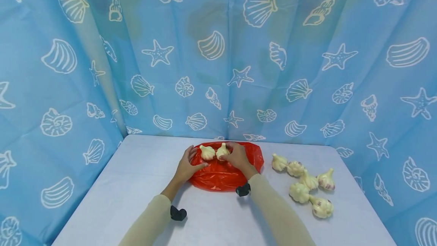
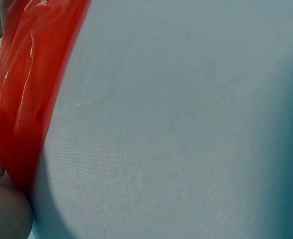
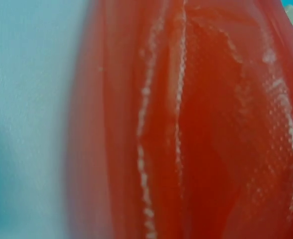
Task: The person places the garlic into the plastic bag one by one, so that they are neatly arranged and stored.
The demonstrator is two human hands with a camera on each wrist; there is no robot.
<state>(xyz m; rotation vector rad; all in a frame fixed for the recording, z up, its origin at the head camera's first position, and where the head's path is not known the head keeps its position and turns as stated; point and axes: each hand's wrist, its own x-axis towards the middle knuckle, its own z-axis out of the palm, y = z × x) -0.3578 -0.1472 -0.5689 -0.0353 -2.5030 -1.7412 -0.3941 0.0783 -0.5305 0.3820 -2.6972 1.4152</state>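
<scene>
A red plastic bag (image 1: 215, 180) lies on the white table, and its glossy creased side fills much of the right wrist view. Inside its outline, in the head view, one garlic bulb (image 1: 207, 153) sits left of a second garlic bulb (image 1: 222, 152). My right hand (image 1: 238, 157) pinches that second bulb between thumb and fingers. At the bag's left edge is my left hand (image 1: 187, 166), fingers spread along the rim and thumb reaching over the front. The left wrist view catches only part of this hand (image 2: 6, 211) beside the red plastic.
To the right of the bag, several more garlic bulbs (image 1: 308, 180) lie in a loose cluster on the white table (image 1: 143, 177). Behind and at both sides hangs a blue curtain (image 1: 225, 67) with white seashells and starfish. Black wrist cameras (image 1: 178, 213) sit on both wrists.
</scene>
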